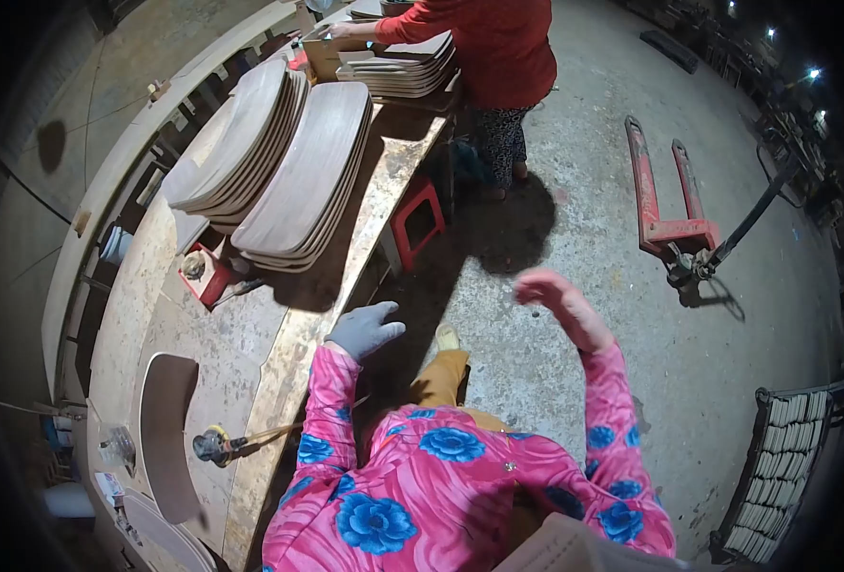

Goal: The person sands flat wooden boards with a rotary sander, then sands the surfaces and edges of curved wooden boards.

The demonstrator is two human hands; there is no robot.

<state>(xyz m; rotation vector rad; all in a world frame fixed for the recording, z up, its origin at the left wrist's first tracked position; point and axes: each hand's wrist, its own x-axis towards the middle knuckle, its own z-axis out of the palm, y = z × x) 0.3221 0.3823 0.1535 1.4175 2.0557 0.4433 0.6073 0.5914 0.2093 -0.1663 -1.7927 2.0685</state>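
Observation:
My left hand [365,331], in a grey glove, hangs over the front edge of the workbench [241,329], fingers stretched out and holding nothing. My right hand [570,310] is bare and raised over the concrete floor; its fingers bend loosely around nothing. Ahead of the left hand lie two stacks of curved wooden panels, a nearer stack [312,176] and a farther stack [236,143]. A single curved panel [167,439] rests on the bench to the left, beside a small power sander [214,445] with a cord or hose.
A red box [208,276] sits on the bench near the stacks. A person in a red top [498,52] stands ahead, one hand at another panel stack [403,71]. A red stool [417,224] is under the bench. Right are a pallet jack [670,229] and a loaded rack [784,472].

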